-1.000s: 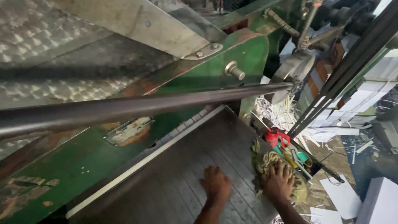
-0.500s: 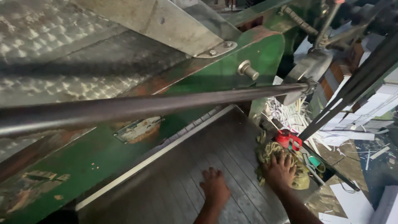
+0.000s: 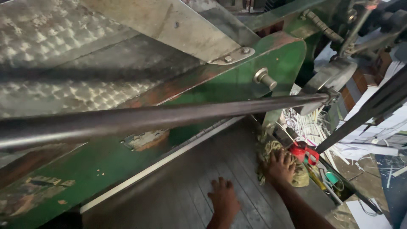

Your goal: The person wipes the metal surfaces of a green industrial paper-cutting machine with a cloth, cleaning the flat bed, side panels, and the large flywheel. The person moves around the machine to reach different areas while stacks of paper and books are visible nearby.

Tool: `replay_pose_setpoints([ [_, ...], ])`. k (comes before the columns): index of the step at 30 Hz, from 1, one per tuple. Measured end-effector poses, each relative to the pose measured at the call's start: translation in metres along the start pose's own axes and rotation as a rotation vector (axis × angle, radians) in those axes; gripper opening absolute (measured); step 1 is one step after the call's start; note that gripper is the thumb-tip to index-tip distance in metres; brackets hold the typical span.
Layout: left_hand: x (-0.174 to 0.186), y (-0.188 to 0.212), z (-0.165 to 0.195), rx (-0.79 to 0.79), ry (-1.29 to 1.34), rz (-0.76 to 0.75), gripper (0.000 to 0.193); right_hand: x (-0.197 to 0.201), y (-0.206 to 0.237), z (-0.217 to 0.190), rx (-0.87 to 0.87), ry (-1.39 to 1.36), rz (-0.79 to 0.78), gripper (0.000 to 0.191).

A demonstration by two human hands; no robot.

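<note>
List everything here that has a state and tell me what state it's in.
Left hand: flat, palm down on the dark wooden platen.
Right hand: pressed on a yellowish rag at the platen's edge.
Red scissors: lying beside the rag, untouched.
Steel bar: horizontal across the green machine.
Paper scraps: piled loose.

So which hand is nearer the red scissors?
Right. The right hand presses a yellowish rag just beside the red scissors; the left hand lies flat on the dark bed, farther away.

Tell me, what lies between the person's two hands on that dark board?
Only bare dark board: the head view shows nothing lying between the left hand, flat on the board, and the right hand, which rests on a yellowish rag.
</note>
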State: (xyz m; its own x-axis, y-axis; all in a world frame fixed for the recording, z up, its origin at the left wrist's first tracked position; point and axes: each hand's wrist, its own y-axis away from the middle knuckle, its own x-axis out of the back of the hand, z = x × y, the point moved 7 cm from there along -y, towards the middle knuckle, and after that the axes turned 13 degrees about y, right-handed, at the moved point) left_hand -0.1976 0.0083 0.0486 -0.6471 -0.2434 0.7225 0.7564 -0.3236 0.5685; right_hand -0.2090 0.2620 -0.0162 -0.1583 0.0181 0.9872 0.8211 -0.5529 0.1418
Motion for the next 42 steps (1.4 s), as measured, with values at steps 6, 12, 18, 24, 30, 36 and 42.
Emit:
replay_pose_setpoints([
  [6, -0.011, -0.012, -0.006, -0.032, 0.049, 0.050, 0.081, 0.001, -0.027, -0.019, 0.033, 0.019, -0.031, 0.079],
  [12, -0.024, -0.022, -0.007, -0.030, 0.044, 0.143, 0.084, 0.007, -0.049, -0.034, 0.083, -0.012, -0.030, 0.085],
  [18, -0.027, -0.024, -0.010, -0.034, 0.093, 0.136, 0.083, 0.014, -0.065, -0.049, 0.116, -0.045, -0.014, 0.082],
  [24, -0.024, -0.028, -0.010, -0.028, 0.160, 0.007, 0.086, 0.024, -0.073, -0.060, 0.152, -0.032, 0.027, 0.077],
  [30, -0.029, -0.031, -0.012, -0.024, 0.150, 0.036, 0.082, 0.032, -0.091, -0.073, 0.238, -0.003, 0.049, 0.076],
  [36, -0.036, -0.033, -0.011, -0.022, 0.107, 0.165, 0.086, 0.033, -0.097, -0.080, 0.255, -0.010, 0.053, 0.072],
  [42, -0.040, -0.043, -0.012, 0.031, 0.131, 0.056, 0.090, 0.040, -0.086, -0.080, 0.311, 0.040, 0.054, 0.061],
])
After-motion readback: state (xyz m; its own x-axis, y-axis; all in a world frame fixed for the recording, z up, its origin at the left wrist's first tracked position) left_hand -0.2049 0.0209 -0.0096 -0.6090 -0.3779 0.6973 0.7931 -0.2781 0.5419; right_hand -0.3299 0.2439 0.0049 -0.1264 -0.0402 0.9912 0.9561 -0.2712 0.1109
